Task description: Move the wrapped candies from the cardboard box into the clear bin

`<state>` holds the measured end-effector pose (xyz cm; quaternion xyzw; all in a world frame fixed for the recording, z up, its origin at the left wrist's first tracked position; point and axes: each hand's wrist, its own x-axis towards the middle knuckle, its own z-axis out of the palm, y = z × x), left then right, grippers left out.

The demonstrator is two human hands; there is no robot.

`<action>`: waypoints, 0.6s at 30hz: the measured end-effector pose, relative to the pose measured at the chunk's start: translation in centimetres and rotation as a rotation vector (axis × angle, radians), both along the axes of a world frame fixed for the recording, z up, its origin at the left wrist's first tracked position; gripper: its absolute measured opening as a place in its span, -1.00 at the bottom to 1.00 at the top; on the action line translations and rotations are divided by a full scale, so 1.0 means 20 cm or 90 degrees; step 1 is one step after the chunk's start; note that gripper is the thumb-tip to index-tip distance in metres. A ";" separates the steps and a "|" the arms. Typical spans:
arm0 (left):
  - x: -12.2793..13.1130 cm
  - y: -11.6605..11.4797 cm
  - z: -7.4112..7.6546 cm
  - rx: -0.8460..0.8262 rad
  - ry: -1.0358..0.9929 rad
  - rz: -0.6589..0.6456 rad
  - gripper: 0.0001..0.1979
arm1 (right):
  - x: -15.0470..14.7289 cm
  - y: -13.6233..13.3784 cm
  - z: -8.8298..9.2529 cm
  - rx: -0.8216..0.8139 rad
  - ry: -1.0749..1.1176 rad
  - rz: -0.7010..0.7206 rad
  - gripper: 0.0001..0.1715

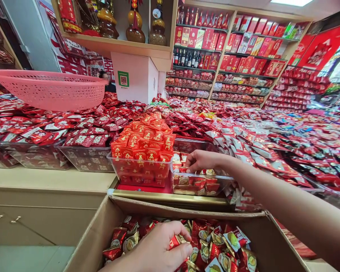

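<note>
A tall pale wooden shelf unit [223, 56] fills the upper right of the frame, lined with red boxes and bottles; a long beige bench [45, 185] runs across the middle left, carrying clear bins heaped with red packets; an open brown cardboard box [92, 236] takes up the bottom centre; a wide pink perforated plastic basket [53, 90] sits at the upper left above the packets. Near the centre, a clear plastic bin [140, 173] is piled high with orange-red square packets [143, 145] bearing gold characters; just right of it stands a lower clear rectangular bin [197, 185], partly filled with red-and-gold wrapped pieces. The left hand [163, 243] is inside the cardboard box at bottom centre, thumb and index finger curled about a red wrapper; I cannot tell whether it is gripped. The right hand [201, 160] is at the lower bin right of centre, fingers bent together and pointing down; whether they hold anything is hidden. Small red-and-gold wrapped sweets [204, 249] lie jumbled in the cardboard box, around the left hand.
</note>
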<state>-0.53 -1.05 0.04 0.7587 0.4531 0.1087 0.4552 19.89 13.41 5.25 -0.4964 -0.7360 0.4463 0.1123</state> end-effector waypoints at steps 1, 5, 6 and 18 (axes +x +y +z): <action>0.00 0.00 0.00 0.000 0.002 0.001 -0.80 | 0.01 0.00 0.01 -0.009 0.010 0.007 -0.83; 0.00 0.00 0.00 0.017 0.001 -0.002 -0.83 | 0.03 0.02 0.03 -0.049 0.009 0.022 -0.79; 0.00 0.00 -0.01 0.020 -0.001 -0.005 -0.83 | 0.03 0.02 0.03 -0.060 0.001 0.026 -0.80; 0.00 0.01 -0.03 0.031 0.007 -0.023 -0.81 | -0.02 0.03 -0.01 -0.115 0.005 0.019 -0.87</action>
